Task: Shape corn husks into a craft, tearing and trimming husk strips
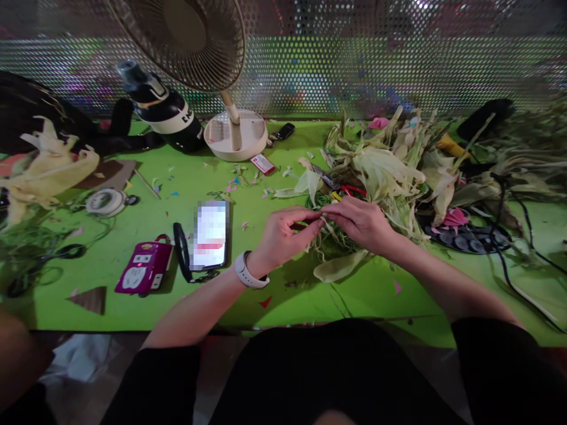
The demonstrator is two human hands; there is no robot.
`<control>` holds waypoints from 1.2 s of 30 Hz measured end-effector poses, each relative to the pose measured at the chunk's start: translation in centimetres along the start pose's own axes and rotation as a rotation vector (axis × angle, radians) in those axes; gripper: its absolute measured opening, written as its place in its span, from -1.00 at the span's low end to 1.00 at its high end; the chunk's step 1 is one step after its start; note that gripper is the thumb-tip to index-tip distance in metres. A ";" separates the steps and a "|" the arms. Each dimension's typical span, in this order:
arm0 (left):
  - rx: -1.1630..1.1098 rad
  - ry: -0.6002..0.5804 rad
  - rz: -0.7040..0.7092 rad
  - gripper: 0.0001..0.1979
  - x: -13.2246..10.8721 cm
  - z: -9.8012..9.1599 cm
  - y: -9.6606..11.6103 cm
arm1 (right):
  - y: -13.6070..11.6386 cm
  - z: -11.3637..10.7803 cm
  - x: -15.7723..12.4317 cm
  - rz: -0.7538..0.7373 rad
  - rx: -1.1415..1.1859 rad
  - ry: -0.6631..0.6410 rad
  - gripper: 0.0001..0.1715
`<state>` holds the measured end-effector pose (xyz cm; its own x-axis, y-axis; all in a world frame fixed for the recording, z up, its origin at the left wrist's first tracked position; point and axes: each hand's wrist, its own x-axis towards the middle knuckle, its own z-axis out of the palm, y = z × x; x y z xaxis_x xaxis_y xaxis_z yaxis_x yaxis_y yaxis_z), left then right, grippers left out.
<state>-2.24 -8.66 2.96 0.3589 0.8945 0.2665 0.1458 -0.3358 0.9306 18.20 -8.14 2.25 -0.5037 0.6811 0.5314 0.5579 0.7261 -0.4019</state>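
Note:
My left hand [283,236], with a white band at its wrist, pinches a thin pale husk-like strip [323,219] between thumb and fingers. On the other side my right hand [358,223] closes its fingertips on the same small piece, and the two hands nearly touch. The fingers partly hide it. Just behind and below them lies a tangle of green strands [339,236]. A single flat corn husk [339,267] rests on the table below my right hand. Beyond it, to the right, rises a heap of dried corn husks [385,168].
The green table [283,307] also bears a phone [210,236], a purple device [145,267], a tape roll [106,202], a black bottle [172,118], a fan [234,133] and a small red-white box [263,164]. Black cables [505,260] run at right. Perforated metal mesh [310,77] stands behind.

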 end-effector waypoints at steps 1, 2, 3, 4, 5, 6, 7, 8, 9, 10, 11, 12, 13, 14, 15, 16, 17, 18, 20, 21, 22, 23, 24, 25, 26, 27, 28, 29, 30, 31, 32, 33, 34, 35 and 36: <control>-0.010 -0.004 0.005 -0.84 0.1 -0.1 0.0 | 0.0 0.0 0.0 -0.018 0.041 0.001 -0.77; -0.028 -0.006 0.007 -0.84 0.1 -0.2 -0.1 | 0.1 0.0 0.1 -0.031 0.074 0.001 -0.78; -0.052 -0.001 0.004 -0.84 0.1 -0.2 -0.1 | 0.0 0.0 0.1 -0.036 0.098 0.006 -0.80; -0.080 0.016 -0.001 -0.84 0.1 -0.2 -0.2 | 0.0 0.0 0.1 -0.032 0.117 0.016 -0.81; -0.105 0.039 0.000 -0.84 0.0 -0.1 -0.3 | 0.0 0.0 0.1 -0.020 0.130 0.027 -0.81; -0.120 0.064 0.010 -0.85 -0.1 -0.1 -0.3 | -0.1 0.1 0.2 -0.003 0.140 0.038 -0.82; -0.117 0.092 0.029 -0.86 -0.2 0.0 -0.3 | -0.2 0.1 0.2 0.011 0.149 0.045 -0.82; -0.094 0.117 0.059 -0.88 -0.4 0.0 -0.4 | -0.2 0.2 0.3 0.021 0.163 0.047 -0.82; -0.062 0.139 0.099 -0.90 -0.6 0.0 -0.5 | -0.2 0.2 0.4 0.026 0.182 0.040 -0.82; -0.023 0.157 0.145 -0.91 -0.8 -0.1 -0.6 | -0.3 0.3 0.5 0.027 0.206 0.025 -0.82; 0.019 0.177 0.196 -0.91 -1.0 -0.2 -0.7 | -0.3 0.4 0.5 0.024 0.233 0.007 -0.82; 0.066 0.197 0.251 -0.90 -1.2 -0.3 -0.9 | -0.2 0.5 0.6 0.016 0.260 -0.010 -0.83; 0.113 0.210 0.307 -0.89 -1.4 -0.5 -1.0 | -0.2 0.6 0.7 0.005 0.284 -0.025 -0.83; 0.154 0.206 0.358 -0.87 -1.6 -0.7 -1.2 | -0.1 0.7 0.7 -0.009 0.304 -0.038 -0.83; 0.182 0.176 0.402 -0.86 -1.7 -0.8 -1.3 | 0.0 0.8 0.7 -0.022 0.320 -0.053 -0.82; 0.191 0.114 0.430 -0.85 -1.8 -0.9 -1.4 | 0.1 0.9 0.6 -0.035 0.334 -0.070 -0.82; 0.176 0.034 0.434 -0.85 -1.9 -1.0 -1.4 | 0.2 1.0 0.6 -0.043 0.348 -0.092 -0.81; 0.138 -0.052 0.409 -0.86 -2.0 -1.1 -1.4 | 0.3 1.2 0.5 -0.048 0.363 -0.113 -0.80; 0.023 -0.174 0.282 -0.90 -2.1 -1.1 -1.2 | 0.5 1.4 0.3 -0.054 0.388 -0.147 -0.78; -0.036 -0.186 0.181 -0.91 -2.1 -1.1 -1.2 | 0.5 1.5 0.2 -0.054 0.395 -0.154 -0.77; -0.094 -0.162 0.067 -0.90 -2.1 -1.1 -1.2 | 0.5 1.5 0.2 -0.052 0.394 -0.156 -0.76; -0.153 -0.113 -0.048 -0.86 -2.1 -1.0 -1.3 | 0.5 1.6 0.2 -0.043 0.384 -0.154 -0.75; -0.213 -0.054 -0.158 -0.81 -2.0 -0.9 -1.4 | 0.4 1.6 0.2 -0.030 0.365 -0.148 -0.75; -0.271 0.008 -0.255 -0.77 -1.9 -0.8 -1.5 | 0.3 1.6 0.1 -0.014 0.333 -0.137 -0.75; -0.324 0.062 -0.334 -0.73 -1.8 -0.8 -1.7 | 0.2 1.6 0.1 -0.001 0.291 -0.126 -0.76; -0.371 0.097 -0.394 -0.69 -1.7 -0.7 -1.8 | 0.0 1.5 0.1 0.008 0.243 -0.120 -0.76; -0.406 0.112 -0.439 -0.66 -1.6 -0.7 -1.9 | -0.2 1.4 0.0 0.013 0.191 -0.123 -0.76; -0.427 0.114 -0.473 -0.65 -1.5 -0.7 -1.9 | -0.4 1.3 -0.1 0.012 0.135 -0.126 -0.75; -0.437 0.110 -0.500 -0.63 -1.5 -0.7 -1.8 | -0.6 1.1 -0.2 -0.001 0.070 -0.126 -0.75; -0.444 0.098 -0.526 -0.63 -1.5 -0.7 -1.7 | -0.8 1.0 -0.4 -0.031 0.001 -0.122 -0.75; -0.452 0.077 -0.550 -0.63 -1.5 -0.6 -1.5 | -1.0 0.9 -0.6 -0.075 -0.068 -0.118 -0.78; -0.461 0.053 -0.569 -0.63 -1.5 -0.6 -1.4 | -1.2 0.8 -0.8 -0.130 -0.133 -0.113 -0.81; -0.470 0.026 -0.580 -0.63 -1.5 -0.6 -1.2 | -1.3 0.7 -1.0 -0.187 -0.189 -0.111 -0.83; -0.476 -0.001 -0.584 -0.63 -1.6 -0.5 -1.1 | -1.4 0.6 -1.2 -0.234 -0.231 -0.116 -0.82; -0.480 -0.026 -0.582 -0.63 -1.7 -0.5 -1.0 | -1.4 0.6 -1.3 -0.265 -0.255 -0.128 -0.79</control>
<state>-3.43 -9.68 1.72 0.3691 0.8790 -0.3017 -0.0971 0.3593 0.9282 17.65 -9.97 1.67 -0.7218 0.4911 0.4877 0.5353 0.8428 -0.0564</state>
